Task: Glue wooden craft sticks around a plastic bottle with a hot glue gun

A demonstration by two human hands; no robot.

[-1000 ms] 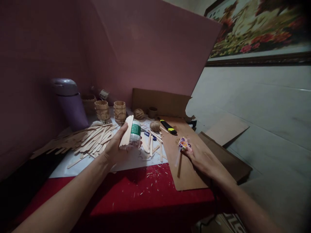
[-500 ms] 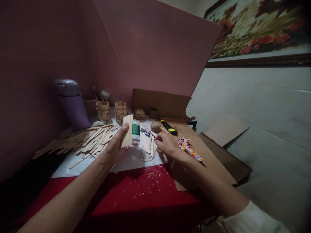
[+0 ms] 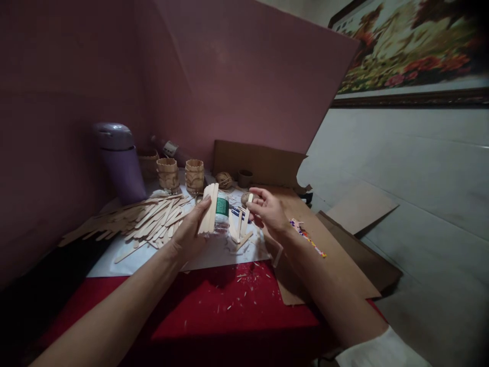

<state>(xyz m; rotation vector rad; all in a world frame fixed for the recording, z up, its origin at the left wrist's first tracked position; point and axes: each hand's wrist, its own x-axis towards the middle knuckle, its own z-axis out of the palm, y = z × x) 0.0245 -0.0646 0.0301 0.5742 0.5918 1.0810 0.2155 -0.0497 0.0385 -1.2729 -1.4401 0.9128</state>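
Observation:
My left hand (image 3: 194, 224) is closed around a clear plastic bottle (image 3: 222, 208) with a green label. Flat craft sticks (image 3: 207, 214) stand side by side along the bottle's left side, under my thumb. Just right of it, my right hand (image 3: 270, 210) pinches a single craft stick (image 3: 248, 209) between thumb and fingers, held nearly upright and apart from the bottle. Below that hand, several loose craft sticks (image 3: 239, 227) lie on white paper (image 3: 214, 260). A blue-handled tool (image 3: 237, 211) lies partly hidden behind the sticks.
A heap of craft sticks (image 3: 158, 219) spreads at left, beside a purple flask (image 3: 122, 171). Two stick-covered cups (image 3: 194, 176), a twine ball (image 3: 224, 180) and a small pot (image 3: 245, 177) stand behind. Cardboard (image 3: 328, 255) and a flowered object (image 3: 309, 239) are at right.
My right hand has risen from the paper and now has a craft stick in its fingers. My left hand still holds the bottle. The whole view has shifted slightly.

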